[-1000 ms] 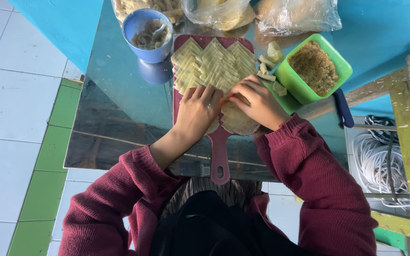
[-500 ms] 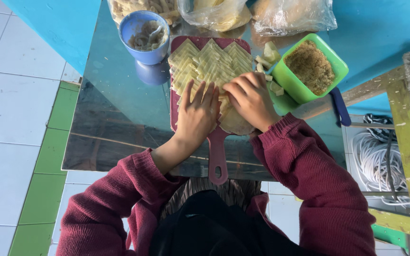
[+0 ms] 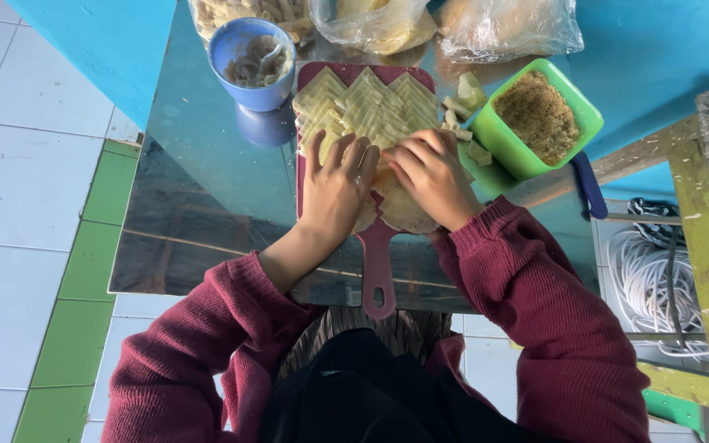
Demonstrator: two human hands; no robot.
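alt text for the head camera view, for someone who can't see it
Both hands, left hand and right hand, press pale wrappers on a red paddle-shaped board. A blue bowl and green tub of crumbs sit beside it.

I see soft, even daylight with no hard shadows. The shiny metal table [image 3: 198,205] throws back a pale glare and a blurred reflection of the blue cup [image 3: 252,61]. Focus is sharp at centre; edges bend slightly.

A blue cup [image 3: 252,61] with a spoon, a green tub [image 3: 545,119] of brown crumbs and clear plastic bags [image 3: 506,25] sit on the shiny tabletop [image 3: 190,205], white cord [image 3: 658,279] coiled beside it
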